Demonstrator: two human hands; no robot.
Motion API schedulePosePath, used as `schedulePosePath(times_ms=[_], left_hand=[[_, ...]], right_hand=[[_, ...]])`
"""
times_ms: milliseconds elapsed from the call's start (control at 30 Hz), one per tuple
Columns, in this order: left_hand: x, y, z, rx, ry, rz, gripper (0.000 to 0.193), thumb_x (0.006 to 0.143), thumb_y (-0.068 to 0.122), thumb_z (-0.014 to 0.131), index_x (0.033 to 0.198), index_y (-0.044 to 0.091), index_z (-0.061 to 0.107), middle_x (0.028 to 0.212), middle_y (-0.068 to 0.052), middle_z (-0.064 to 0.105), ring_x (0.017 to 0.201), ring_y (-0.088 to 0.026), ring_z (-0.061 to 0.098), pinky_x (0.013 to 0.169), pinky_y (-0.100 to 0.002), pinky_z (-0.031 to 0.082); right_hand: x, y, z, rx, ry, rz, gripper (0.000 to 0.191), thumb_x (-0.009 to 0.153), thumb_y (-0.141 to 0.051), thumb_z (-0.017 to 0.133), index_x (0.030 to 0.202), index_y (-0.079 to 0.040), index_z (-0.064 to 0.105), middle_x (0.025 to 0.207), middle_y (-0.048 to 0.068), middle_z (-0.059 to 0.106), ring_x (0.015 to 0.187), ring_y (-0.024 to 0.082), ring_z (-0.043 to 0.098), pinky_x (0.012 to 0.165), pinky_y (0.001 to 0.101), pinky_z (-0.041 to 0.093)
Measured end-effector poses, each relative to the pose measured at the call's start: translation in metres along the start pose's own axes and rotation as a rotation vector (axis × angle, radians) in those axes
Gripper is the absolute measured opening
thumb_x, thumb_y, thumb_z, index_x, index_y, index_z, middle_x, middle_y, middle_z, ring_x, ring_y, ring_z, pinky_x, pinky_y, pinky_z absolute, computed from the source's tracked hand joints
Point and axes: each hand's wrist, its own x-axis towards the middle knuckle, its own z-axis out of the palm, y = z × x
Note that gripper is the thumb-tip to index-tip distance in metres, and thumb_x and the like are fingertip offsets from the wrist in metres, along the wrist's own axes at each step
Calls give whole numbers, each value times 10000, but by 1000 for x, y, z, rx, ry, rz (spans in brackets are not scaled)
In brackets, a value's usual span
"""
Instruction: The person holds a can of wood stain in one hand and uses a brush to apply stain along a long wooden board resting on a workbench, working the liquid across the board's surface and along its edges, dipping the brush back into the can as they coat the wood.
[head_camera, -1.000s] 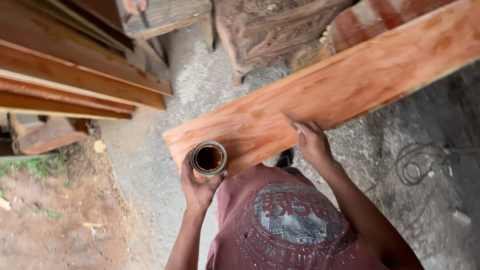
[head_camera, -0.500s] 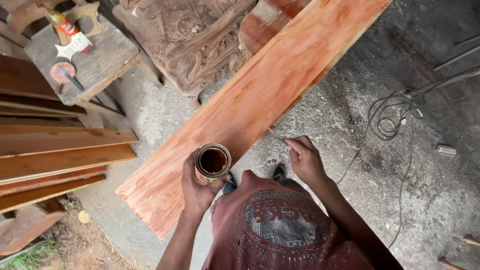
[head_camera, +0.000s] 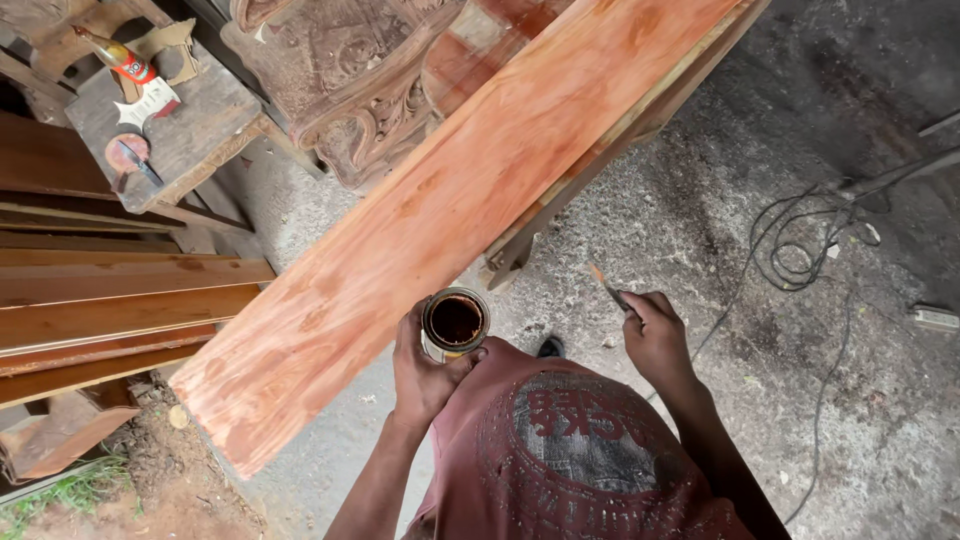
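Shirt (head_camera: 580, 450): dark red with a grey print, lower centre of the frame, nearest the camera.
Left hand (head_camera: 425, 365): lower centre, fingers wrapped closed around a small open tin.
Tin (head_camera: 456, 322): round, dark brown liquid inside, held just off the near edge of the plank.
Right hand (head_camera: 655, 335): right of centre, fingers closed on a thin brush, over the floor.
Brush (head_camera: 605, 285): pale tip pointing to the upper left, clear of the plank.
Plank (head_camera: 450, 210): long reddish board, running from lower left to upper right.
Floor (head_camera: 800, 400): grey, dusty; black cable (head_camera: 800, 250) coiled at right.
Stacked boards (head_camera: 110, 300): left edge.
Carved furniture (head_camera: 350, 90): top centre.
Counter (head_camera: 180, 130): upper left, bearing a bottle (head_camera: 115, 55).
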Motion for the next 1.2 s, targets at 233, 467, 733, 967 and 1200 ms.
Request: schedulePosePath(times_ms=[233,467,733,967,1200], left_hand=[[1,35,80,-77,79,-80,959,604,272,974,1384,-43,511,1260,-175,665,1176,-278,660,1012,-390,521],[21,74,123,-303,45,-215,895,597,231,958,1358,-22,558,1250,-146,713,1203,-235,655,1065,-368,490],[115,64,174,-244,-22,-93,867,618,185,944,1359,-8,537,1229,-138,694,1188,-247,654,1051,-383,494],[241,72,235,-301,50,-19,840,637,142,890,1365,-24,507,1239,-155,657,1186,-264,648,1027,-383,514],[369,73,287,-802,14,36,710,766,64,807,1389,13,471,1235,-137,656,1064,-263,693,886,-391,613]], right_hand=[[23,45,-54,-37,-148,94,341,939,-23,583,1266,-27,683,1062,133,665,723,219,653,622,338,527],[71,47,-80,111,-255,53,335,944,-23,565,1263,-13,667,1037,110,708,661,129,626,548,281,486],[160,74,-106,62,-289,245,404,997,-128,560,1391,-99,646,920,148,745,677,159,624,599,300,499],[248,98,-155,-27,-225,238,383,972,-147,580,1341,-71,653,983,128,749,759,171,677,689,303,523],[312,105,-169,98,-132,149,378,941,-134,590,1303,-49,660,1038,119,735,728,188,651,666,304,528]])
